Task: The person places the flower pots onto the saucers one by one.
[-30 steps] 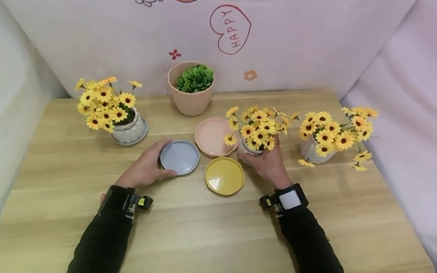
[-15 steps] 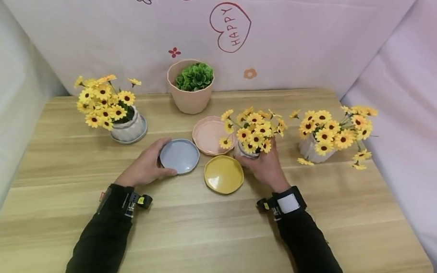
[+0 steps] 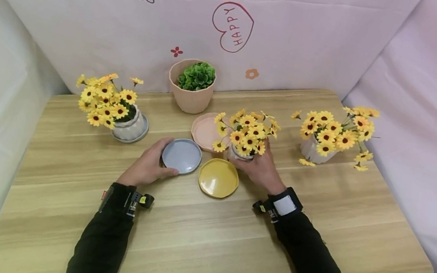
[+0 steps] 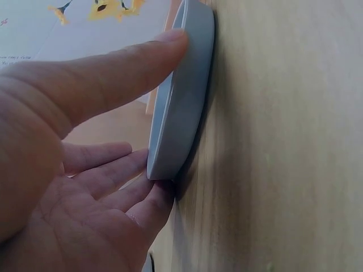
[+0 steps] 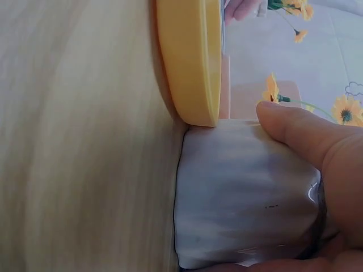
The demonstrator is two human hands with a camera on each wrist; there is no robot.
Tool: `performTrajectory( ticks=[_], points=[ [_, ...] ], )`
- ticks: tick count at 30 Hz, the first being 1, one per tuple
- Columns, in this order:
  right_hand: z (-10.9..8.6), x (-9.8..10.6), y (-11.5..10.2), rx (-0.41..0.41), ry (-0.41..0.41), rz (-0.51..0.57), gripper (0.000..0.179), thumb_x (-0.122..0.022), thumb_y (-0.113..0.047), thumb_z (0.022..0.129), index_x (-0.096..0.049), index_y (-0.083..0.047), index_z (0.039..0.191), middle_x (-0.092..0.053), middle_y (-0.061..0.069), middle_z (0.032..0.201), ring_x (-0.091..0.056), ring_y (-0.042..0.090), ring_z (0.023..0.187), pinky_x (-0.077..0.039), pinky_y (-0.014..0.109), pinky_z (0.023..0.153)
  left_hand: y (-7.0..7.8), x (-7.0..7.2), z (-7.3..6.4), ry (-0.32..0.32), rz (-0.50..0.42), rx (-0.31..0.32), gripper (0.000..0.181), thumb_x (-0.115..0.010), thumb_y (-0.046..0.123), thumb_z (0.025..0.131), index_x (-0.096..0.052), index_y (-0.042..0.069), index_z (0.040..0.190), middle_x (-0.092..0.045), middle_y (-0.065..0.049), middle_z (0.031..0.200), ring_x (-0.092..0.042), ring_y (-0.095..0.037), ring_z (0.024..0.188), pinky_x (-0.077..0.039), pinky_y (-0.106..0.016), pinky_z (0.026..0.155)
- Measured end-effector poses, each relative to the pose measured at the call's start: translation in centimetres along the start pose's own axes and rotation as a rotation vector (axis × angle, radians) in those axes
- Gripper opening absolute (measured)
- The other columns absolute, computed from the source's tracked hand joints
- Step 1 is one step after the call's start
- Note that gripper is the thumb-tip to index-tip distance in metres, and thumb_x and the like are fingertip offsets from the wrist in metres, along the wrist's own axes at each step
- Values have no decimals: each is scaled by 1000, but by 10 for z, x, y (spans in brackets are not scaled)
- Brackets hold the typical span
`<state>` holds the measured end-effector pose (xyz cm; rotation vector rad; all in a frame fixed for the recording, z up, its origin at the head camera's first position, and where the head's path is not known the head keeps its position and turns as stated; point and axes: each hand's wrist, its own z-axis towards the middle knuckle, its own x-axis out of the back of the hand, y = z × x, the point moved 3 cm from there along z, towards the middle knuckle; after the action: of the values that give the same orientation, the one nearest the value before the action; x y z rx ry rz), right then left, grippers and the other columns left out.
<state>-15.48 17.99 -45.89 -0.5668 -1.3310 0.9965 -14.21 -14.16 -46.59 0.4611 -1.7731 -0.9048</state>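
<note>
In the head view my left hand (image 3: 148,161) spans one edge of a blue-grey saucer (image 3: 182,156), thumb and fingers set against its rim. The left wrist view has this saucer (image 4: 184,96) flat on the wooden table. My right hand (image 3: 262,167) grips a small whitish flowerpot holding yellow daisy-like flowers (image 3: 248,134). Seen from the right wrist, the pot (image 5: 244,192) stands on the table against the side of a yellow saucer (image 5: 184,56). A pink saucer (image 3: 204,130) lies behind, partly hidden by the flowers.
Another flowerpot (image 3: 127,129) stands on a saucer at the left. A third flowerpot (image 3: 316,151) stands at the right. A larger pink pot (image 3: 191,101) with a green plant is at the back, near a printed cloth (image 3: 297,38).
My right hand has shifted left with the flowerpot. The yellow saucer has slid slightly left and nearer to me. My left hand stays at the blue-grey saucer.
</note>
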Motion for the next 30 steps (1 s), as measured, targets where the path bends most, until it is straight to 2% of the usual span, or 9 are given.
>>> performTrajectory(
  ticks=[12, 18, 24, 30],
  points=[
    [3, -20, -14, 41, -43, 19, 112, -95, -9, 77, -26, -17, 165, -37, 10, 167, -37, 29, 156, -26, 49, 133, -2, 0, 2, 3, 0, -16, 101, -87, 18, 89, -23, 3, 166, -32, -23, 170, -35, -41, 156, -33, -57, 129],
    [-2, -29, -22, 17, -79, 53, 119, -96, -9, 76, -20, -18, 167, -34, 10, 169, -36, 29, 157, -25, 49, 133, -3, 0, 4, -3, 7, 5, 102, -87, 20, 89, -22, 4, 166, -31, -24, 170, -36, -42, 155, -34, -56, 129],
    [-5, -34, -27, 14, -100, 54, 116, -95, -8, 77, -22, -17, 167, -34, 9, 169, -36, 28, 157, -26, 48, 134, -2, -1, 4, -4, 4, 4, 102, -87, 19, 88, -23, 3, 166, -32, -24, 170, -36, -42, 155, -33, -57, 129],
    [-1, -33, -36, 72, -103, 30, 117, -95, -9, 77, -21, -17, 167, -33, 9, 169, -36, 29, 157, -26, 49, 133, -1, -1, 4, -4, -3, -1, 103, -88, 19, 88, -23, 4, 166, -33, -23, 169, -37, -41, 155, -34, -56, 129]
  ],
)
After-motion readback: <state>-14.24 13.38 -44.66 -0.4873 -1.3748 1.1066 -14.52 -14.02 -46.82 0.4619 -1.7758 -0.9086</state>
